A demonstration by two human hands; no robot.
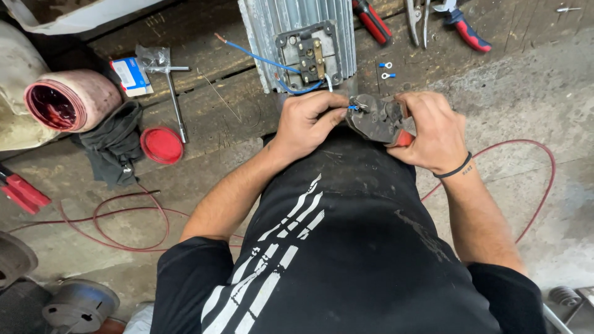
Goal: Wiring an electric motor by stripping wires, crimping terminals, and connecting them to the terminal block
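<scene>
So, closest to the camera it's mostly black shirt with white stripes, then both hands meet right at the edge of the counter (204,117). The right hand (433,133) is wrapped tight around the handles of a crimping tool (377,117), dark metal with a bit of red grip poking out. The left hand (306,124) is pinched shut on a blue wire (297,90) with a small blue terminal at its tip, feeding it into the tool's nose at about 3 o'clock from the fingers. Whether the crimp has actually been squeezed home, I can't tell from here.

Just past the hands, at 12 o'clock, sits the ribbed grey motor (297,31) with its terminal box open. One blue lead sticks out loose toward 10 o'clock with bare copper showing, so that one looks undone. Two spare ring terminals (387,70) lie at 1 o'clock, unused. My read: wiring is midway at best.

Further out: a red lid (162,145) and black rag (114,145) at 9 o'clock, a T-handle wrench (175,99) beside them, red-handled pliers (461,25) at 1 o'clock, and a red cable (532,154) looping over the concrete.
</scene>
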